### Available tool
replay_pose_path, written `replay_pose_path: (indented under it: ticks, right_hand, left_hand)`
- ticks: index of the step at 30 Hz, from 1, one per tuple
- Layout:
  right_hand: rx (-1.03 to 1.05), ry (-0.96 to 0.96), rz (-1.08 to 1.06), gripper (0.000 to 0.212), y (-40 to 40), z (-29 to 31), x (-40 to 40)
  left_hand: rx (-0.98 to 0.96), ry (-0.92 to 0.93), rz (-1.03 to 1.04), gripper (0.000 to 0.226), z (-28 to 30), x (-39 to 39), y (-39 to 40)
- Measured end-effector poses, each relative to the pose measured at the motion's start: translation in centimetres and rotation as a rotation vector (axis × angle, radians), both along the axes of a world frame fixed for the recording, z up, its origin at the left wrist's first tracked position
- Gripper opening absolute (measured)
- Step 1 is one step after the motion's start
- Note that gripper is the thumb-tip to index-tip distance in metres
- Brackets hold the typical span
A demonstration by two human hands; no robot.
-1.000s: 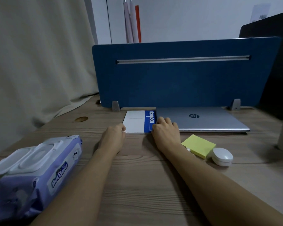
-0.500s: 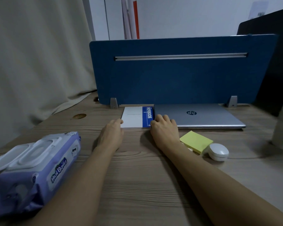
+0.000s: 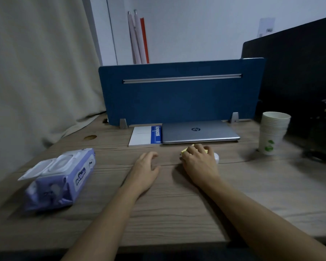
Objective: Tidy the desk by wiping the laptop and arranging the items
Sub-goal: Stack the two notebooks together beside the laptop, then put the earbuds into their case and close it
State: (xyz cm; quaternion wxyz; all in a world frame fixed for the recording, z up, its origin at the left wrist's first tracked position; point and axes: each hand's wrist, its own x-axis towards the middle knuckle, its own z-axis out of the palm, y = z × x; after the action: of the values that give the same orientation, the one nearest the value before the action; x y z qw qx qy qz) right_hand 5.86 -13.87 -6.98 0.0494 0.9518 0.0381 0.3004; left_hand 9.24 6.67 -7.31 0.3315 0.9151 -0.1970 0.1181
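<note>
A closed silver laptop (image 3: 199, 131) lies flat against the blue divider. A white notebook with a blue spine (image 3: 145, 136) sits flush on its left. My right hand (image 3: 199, 161) covers the yellow sticky-note pad (image 3: 184, 150), fingers curled over it; only the pad's left corner shows. A small white mouse (image 3: 216, 157) peeks out just right of that hand. My left hand (image 3: 146, 166) rests on the wooden desk, fingers loosely apart, holding nothing, a short way in front of the notebook.
A purple wet-wipe pack (image 3: 60, 178) with its lid flipped up lies at the left. A stack of paper cups (image 3: 273, 134) stands at the right, beside a dark object. The blue divider (image 3: 177, 98) closes off the back; a curtain hangs at the left.
Both hands have pulled back from the notebook. My right hand moved right onto the sticky-note pad. The view has tilted and backed off, showing more desk.
</note>
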Motion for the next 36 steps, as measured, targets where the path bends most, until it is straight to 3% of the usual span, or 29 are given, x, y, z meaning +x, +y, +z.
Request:
replay_pose_path:
  ticks: [3, 7, 16, 21, 24, 28, 31, 33, 36]
  right_hand:
    - [-0.024, -0.02, -0.041, 0.023, -3.7, -0.1, -2.2]
    - [0.096, -0.024, -0.054, 0.028, -7.6, -0.1, -3.7]
    - [0.275, 0.187, 0.231, 0.06, -12.4, -0.2, -1.3]
    - [0.342, 0.23, 0.291, 0.055, -12.2, 0.3, 0.7]
    - [0.584, 0.195, 0.387, 0.048, -11.9, 0.4, 1.0]
    - [1.101, 0.203, 0.456, 0.021, -11.1, 1.1, 1.0]
    - [1.441, 0.313, 0.509, 0.027, -10.1, 1.3, 0.9]
    - [1.549, 0.377, 0.511, 0.032, -9.6, 1.2, 0.8]
    - [1.642, 0.39, 0.512, 0.021, -9.0, 1.1, 0.8]
  left_hand:
    - [-0.084, 0.014, -0.041, 0.039, 0.1, -1.5, -1.2]
    - [-0.089, 0.026, -0.089, 0.038, 0.1, -2.3, -2.8]
    - [-0.052, -0.004, -0.103, 0.038, 0.8, 0.6, -6.4]
    - [-0.035, -0.035, -0.171, 0.038, 0.8, 3.2, -9.0]
    - [-0.037, -0.046, -0.214, 0.04, 0.6, 4.2, -10.0]
    - [-0.091, -0.063, -0.299, 0.045, 0.6, 3.9, -10.5]
    - [-0.088, -0.047, -0.338, 0.048, 1.1, 3.1, -10.9]
    - [-0.088, -0.07, -0.323, 0.047, 1.2, 2.7, -11.2]
    - [-0.11, -0.117, -0.294, 0.047, 1.3, 2.3, -11.3]
